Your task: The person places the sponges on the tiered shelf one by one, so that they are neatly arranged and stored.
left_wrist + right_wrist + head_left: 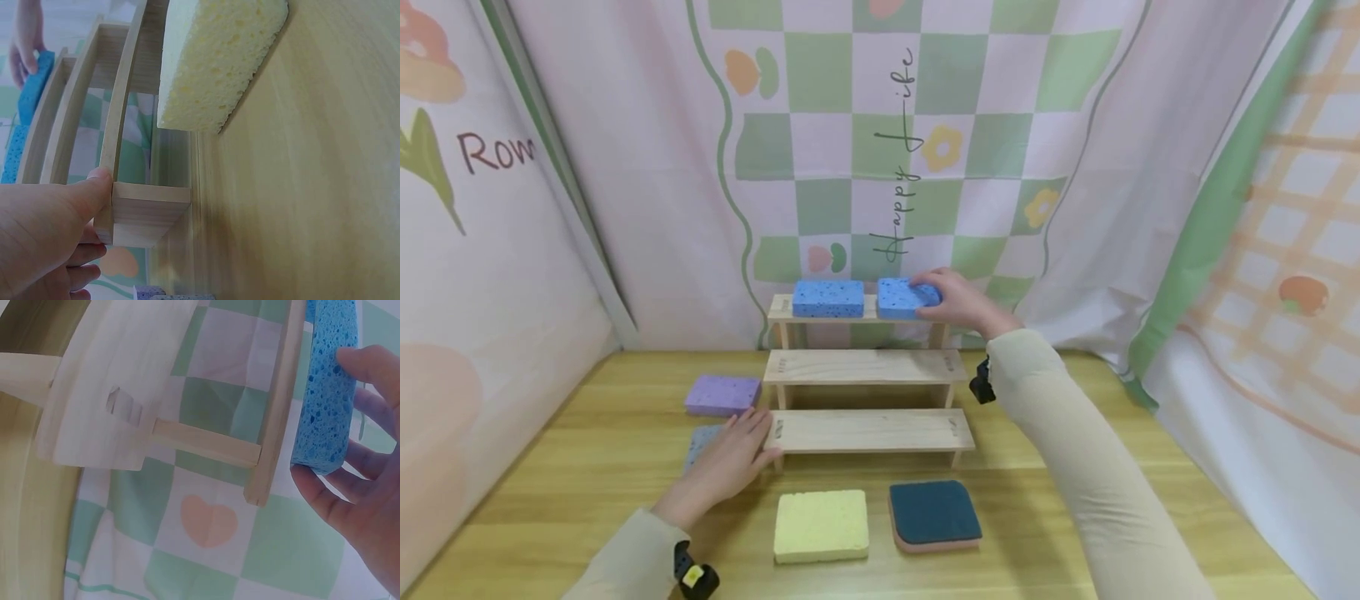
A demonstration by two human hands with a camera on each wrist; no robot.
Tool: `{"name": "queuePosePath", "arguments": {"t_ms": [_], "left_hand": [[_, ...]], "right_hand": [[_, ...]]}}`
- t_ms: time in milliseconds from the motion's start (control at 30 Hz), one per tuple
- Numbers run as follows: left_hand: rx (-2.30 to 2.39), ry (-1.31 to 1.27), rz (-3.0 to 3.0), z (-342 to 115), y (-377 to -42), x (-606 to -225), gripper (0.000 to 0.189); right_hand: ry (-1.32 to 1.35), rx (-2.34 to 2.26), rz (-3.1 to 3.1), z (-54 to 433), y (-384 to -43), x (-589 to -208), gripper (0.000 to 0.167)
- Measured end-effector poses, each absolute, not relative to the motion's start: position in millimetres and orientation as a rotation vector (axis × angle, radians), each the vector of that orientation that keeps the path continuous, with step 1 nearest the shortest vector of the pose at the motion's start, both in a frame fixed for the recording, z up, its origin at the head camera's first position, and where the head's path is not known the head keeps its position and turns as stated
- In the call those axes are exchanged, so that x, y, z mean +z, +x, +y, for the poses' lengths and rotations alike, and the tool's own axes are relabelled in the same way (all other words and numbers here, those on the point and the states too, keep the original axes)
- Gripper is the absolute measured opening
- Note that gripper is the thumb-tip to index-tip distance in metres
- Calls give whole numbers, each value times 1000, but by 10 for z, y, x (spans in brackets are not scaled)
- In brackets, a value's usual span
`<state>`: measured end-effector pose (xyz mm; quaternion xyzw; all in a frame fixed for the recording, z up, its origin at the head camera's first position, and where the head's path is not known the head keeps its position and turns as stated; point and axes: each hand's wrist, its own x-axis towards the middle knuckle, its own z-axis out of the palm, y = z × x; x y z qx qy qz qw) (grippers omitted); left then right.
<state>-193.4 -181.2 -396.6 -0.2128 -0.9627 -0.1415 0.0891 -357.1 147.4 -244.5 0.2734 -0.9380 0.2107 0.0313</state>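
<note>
A three-tier wooden step rack [863,367] stands on the table before the patterned cloth. At its top tier, my right hand [958,302] grips the right-hand blue sponge [895,298] by its right end, with thumb and fingers around it in the right wrist view. A second blue sponge [828,300] lies on the same tier to the left. My left hand [730,458] pinches the left end of the lowest tier, thumb [97,187] on its edge. Beside that hand lie a purple sponge [723,395] and a grey-blue sponge [700,442], the latter partly hidden by the hand.
In front of the rack, a pale yellow sponge [822,527] lies on the wood-grain table [587,467]. To its right is a sponge with a dark green top and pink base [936,515]. A checked cloth [887,142] hangs behind the rack, with curtains at both sides.
</note>
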Motion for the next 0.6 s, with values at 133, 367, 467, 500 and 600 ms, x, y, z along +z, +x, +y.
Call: {"name": "queuePosePath", "arguments": {"t_ms": [133, 367, 467, 500, 600], "left_hand": [[-430, -633, -2863, -1811, -1927, -3951, 57], [-424, -636, -2863, -1812, -1933, -3957, 57], [-425, -637, -2863, -1812, -1936, -3959, 57], [-425, -636, -2864, -1813, -1937, -3960, 57], [-429, -633, -2867, -1812, -1938, -3963, 57]], "right_hand": [[845, 657, -2907, 1455, -3590, -2462, 51], [838, 663, -2904, 1448, -3605, -2477, 50], [838, 664, -2894, 1455, -3618, -2482, 48], [837, 665, -2891, 1458, -3624, -2485, 47], [850, 665, -2892, 1465, -3636, -2489, 44]]}}
